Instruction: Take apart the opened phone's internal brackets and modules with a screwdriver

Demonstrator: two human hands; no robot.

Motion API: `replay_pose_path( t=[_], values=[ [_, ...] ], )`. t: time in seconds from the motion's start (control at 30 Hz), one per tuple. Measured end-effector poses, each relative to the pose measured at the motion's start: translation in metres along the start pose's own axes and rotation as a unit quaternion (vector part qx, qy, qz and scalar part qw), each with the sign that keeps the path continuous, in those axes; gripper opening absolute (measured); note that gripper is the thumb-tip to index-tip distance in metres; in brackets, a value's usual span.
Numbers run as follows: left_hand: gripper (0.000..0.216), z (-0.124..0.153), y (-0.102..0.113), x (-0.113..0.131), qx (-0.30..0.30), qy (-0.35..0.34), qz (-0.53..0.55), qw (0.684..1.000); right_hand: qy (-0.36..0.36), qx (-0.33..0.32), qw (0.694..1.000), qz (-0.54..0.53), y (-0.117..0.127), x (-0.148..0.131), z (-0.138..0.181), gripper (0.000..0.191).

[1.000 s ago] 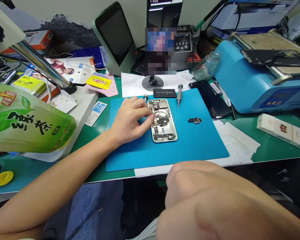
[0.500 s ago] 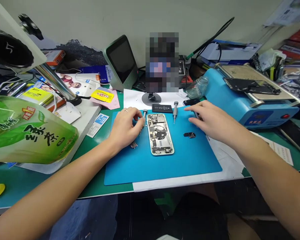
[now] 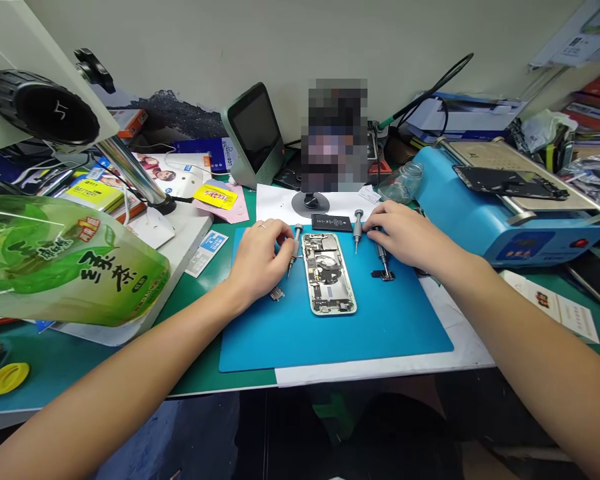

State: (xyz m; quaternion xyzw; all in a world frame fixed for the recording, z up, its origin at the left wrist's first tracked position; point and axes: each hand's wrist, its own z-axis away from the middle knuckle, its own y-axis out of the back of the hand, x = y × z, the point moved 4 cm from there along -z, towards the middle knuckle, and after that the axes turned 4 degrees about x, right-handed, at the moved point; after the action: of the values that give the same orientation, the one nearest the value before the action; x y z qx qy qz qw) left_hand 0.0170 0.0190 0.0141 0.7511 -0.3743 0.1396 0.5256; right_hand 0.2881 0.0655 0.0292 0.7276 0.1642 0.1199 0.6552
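The right hand (image 3: 405, 233) grasps the upper end of a dark screwdriver-like tool (image 3: 381, 255), its tip pointing toward 5 to 6 o'clock over a small dark phone module (image 3: 376, 274); tip contact is unclear. The left hand (image 3: 266, 257) is curled beside a grey precision screwdriver (image 3: 297, 243) aimed at 7 o'clock; whether it grips it, I cannot tell.

Between the hands, the opened smartphone (image 3: 333, 291) lies flat on the blue mat (image 3: 330, 347). It should be light and stiff, with fragile exposed boards and perhaps slick sides, so best held by the frame's long edges. Its long axis runs from between 11 and 12 o'clock to between 5 and 6. Just beyond its 12 o'clock end lies a black battery (image 3: 331, 222).
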Motion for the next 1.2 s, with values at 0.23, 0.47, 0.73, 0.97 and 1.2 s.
replay_pose_path(
  t=[0.23, 0.47, 0.73, 0.97, 1.2],
  values=[
    [0.009, -0.001, -0.002, -0.003, -0.008, 0.001, -0.028, 1.0, -0.029, 0.015, 0.999, -0.022, 0.003, -0.003, -0.001, 0.048],
    [0.014, -0.002, -0.003, -0.002, -0.03, -0.012, -0.084, 0.996, -0.072, 0.026, 0.997, -0.029, -0.003, -0.011, -0.007, 0.045],
    [0.021, 0.001, -0.009, -0.006, -0.053, -0.024, -0.128, 0.99, -0.081, 0.027, 0.995, -0.042, 0.003, -0.007, 0.019, 0.044],
    [0.022, 0.001, -0.01, -0.006, -0.052, -0.026, -0.13, 0.99, -0.109, -0.043, 0.99, -0.084, 0.003, -0.007, 0.03, 0.053],
    [0.022, 0.001, -0.009, -0.004, -0.061, -0.027, -0.126, 0.99, -0.133, -0.035, 0.984, -0.116, 0.007, -0.008, 0.032, 0.057]
  ],
)
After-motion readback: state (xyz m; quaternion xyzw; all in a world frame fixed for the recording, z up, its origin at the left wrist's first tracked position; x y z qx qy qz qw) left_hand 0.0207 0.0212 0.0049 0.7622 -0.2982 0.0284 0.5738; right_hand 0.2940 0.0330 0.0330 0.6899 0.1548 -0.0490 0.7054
